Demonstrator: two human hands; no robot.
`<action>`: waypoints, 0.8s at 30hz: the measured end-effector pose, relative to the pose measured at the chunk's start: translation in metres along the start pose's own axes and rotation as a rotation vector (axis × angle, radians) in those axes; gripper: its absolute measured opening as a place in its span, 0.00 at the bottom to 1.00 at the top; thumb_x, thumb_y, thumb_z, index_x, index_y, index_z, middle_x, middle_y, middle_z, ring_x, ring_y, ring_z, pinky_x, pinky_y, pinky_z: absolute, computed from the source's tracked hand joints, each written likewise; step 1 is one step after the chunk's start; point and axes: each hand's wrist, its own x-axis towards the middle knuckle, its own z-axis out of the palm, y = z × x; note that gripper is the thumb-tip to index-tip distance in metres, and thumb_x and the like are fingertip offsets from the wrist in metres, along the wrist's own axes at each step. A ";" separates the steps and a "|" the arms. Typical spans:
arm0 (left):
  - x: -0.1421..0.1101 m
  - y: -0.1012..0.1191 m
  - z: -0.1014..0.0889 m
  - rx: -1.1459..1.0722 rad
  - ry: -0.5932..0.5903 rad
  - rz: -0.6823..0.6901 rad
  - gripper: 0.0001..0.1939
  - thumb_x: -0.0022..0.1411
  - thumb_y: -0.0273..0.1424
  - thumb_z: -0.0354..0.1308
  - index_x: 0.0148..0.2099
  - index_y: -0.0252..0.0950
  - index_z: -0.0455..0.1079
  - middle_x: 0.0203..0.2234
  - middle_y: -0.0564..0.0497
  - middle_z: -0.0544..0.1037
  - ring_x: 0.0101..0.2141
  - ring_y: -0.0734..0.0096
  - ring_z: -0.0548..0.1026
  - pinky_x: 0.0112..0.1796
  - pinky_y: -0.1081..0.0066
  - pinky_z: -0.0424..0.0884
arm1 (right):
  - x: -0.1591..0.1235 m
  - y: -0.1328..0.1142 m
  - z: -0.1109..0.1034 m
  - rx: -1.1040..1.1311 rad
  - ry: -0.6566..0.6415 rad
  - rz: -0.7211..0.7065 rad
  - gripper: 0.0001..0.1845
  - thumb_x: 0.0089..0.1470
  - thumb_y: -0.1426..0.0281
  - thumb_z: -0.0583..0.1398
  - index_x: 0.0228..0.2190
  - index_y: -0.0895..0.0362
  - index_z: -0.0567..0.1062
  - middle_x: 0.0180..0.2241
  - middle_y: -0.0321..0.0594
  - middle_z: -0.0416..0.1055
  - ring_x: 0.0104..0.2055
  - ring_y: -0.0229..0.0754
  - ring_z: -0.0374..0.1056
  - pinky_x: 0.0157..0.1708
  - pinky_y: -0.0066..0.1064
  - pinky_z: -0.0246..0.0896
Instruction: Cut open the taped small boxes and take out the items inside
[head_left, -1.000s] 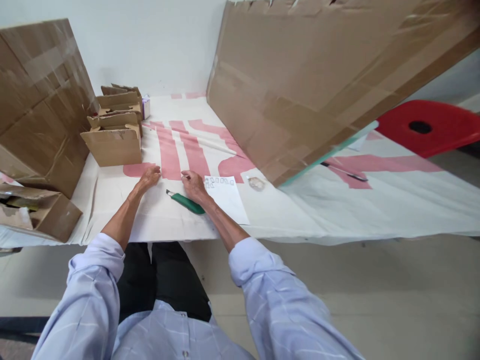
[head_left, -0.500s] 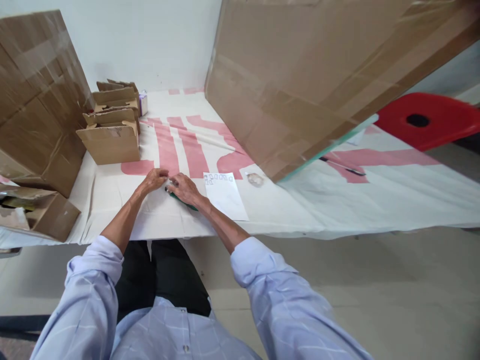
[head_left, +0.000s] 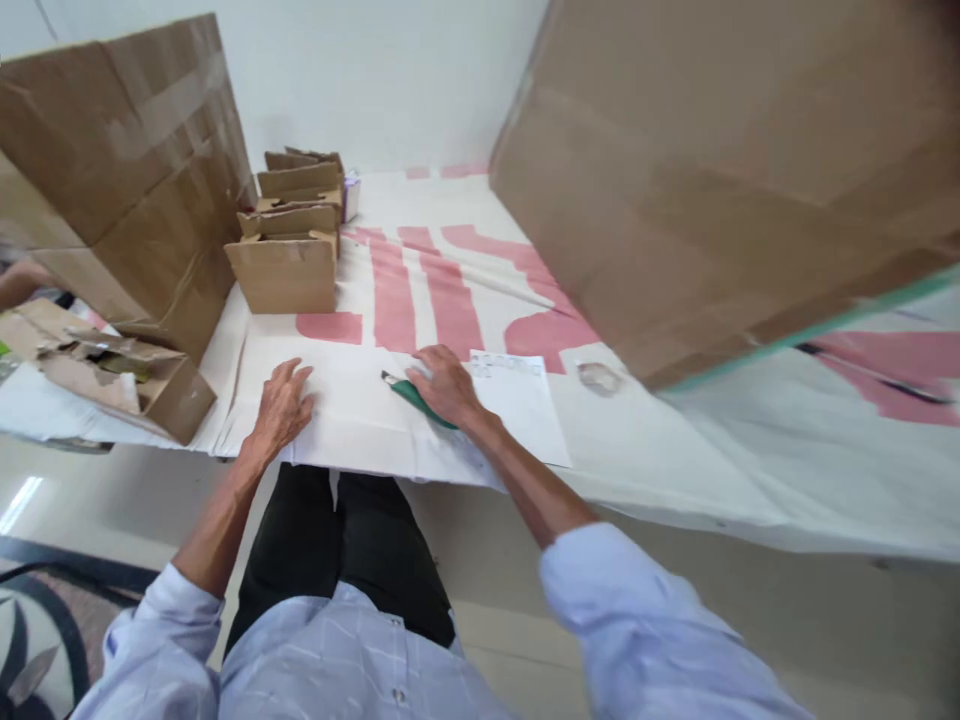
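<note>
right hand (head_left: 445, 382): fingers (head_left: 424, 364) curled down over the green utility knife (head_left: 411, 394), covering the rear of the handle; knuckles up, wrist toward the near edge. Closed on it or only pressing: cannot tell.
utility knife: lies flat on the surface (head_left: 360, 425), blade tip (head_left: 386, 377) pointing left and away, sticking out past the fingers (tip itself is small and blurred).
left hand (head_left: 283, 405): fingers spread and flat, palm down on the white sheet, holding nothing; well to the left of the knife tip.
paper sheet (head_left: 525, 410): white, small printed boxes along its far edge, just right of the right hand, touching or slightly under it.
cover: white cloth with pink printed bars (head_left: 420, 290) drapes the surface and hangs over the near edge.
tape roll (head_left: 598, 376): clear, small, lying right of the paper sheet, near the big cardboard.
small boxes (head_left: 289, 250): open cardboard cartons in a row, far left of the hands, against the wall.
large cardboard left (head_left: 127, 170): taped, leaning upright behind the small boxes.
large cardboard right (head_left: 720, 170): tilted panel over the right of the surface (blurred).
flattened carton (head_left: 112, 375): at the near left corner.
pen-like item (head_left: 870, 372): dark, far right on a pink patch, blurred.
</note>
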 end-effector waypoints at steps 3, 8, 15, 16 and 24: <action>-0.060 -0.026 -0.031 0.223 0.193 -0.229 0.24 0.67 0.28 0.59 0.65 0.36 0.72 0.67 0.33 0.72 0.67 0.43 0.68 0.67 0.46 0.65 | -0.025 0.008 0.000 0.013 0.095 -0.076 0.12 0.64 0.65 0.60 0.46 0.55 0.79 0.46 0.52 0.77 0.52 0.58 0.72 0.58 0.51 0.67; -0.118 -0.041 -0.045 0.383 0.241 -0.477 0.20 0.68 0.35 0.61 0.59 0.35 0.74 0.59 0.30 0.76 0.60 0.33 0.72 0.59 0.41 0.71 | -0.044 -0.012 -0.001 0.011 0.164 -0.113 0.10 0.63 0.66 0.61 0.44 0.53 0.80 0.45 0.51 0.77 0.49 0.58 0.71 0.54 0.53 0.69; -0.114 -0.048 -0.036 0.320 0.316 -0.589 0.12 0.67 0.28 0.54 0.39 0.38 0.79 0.44 0.35 0.81 0.50 0.42 0.78 0.48 0.52 0.75 | -0.055 -0.053 -0.005 0.010 0.185 -0.125 0.09 0.64 0.67 0.59 0.41 0.52 0.80 0.44 0.50 0.77 0.49 0.56 0.71 0.55 0.51 0.69; -0.113 -0.048 -0.035 0.303 0.316 -0.577 0.12 0.67 0.27 0.54 0.38 0.39 0.79 0.43 0.36 0.82 0.49 0.44 0.78 0.48 0.53 0.75 | -0.056 -0.054 -0.006 0.003 0.180 -0.114 0.08 0.63 0.67 0.59 0.40 0.52 0.80 0.43 0.50 0.77 0.48 0.57 0.71 0.54 0.51 0.69; -0.118 -0.051 -0.029 0.247 0.376 -0.572 0.12 0.67 0.31 0.57 0.48 0.38 0.80 0.49 0.36 0.81 0.52 0.43 0.77 0.49 0.54 0.74 | -0.065 -0.089 0.004 0.091 0.088 -0.184 0.08 0.63 0.68 0.60 0.41 0.52 0.80 0.44 0.49 0.79 0.50 0.56 0.73 0.58 0.52 0.69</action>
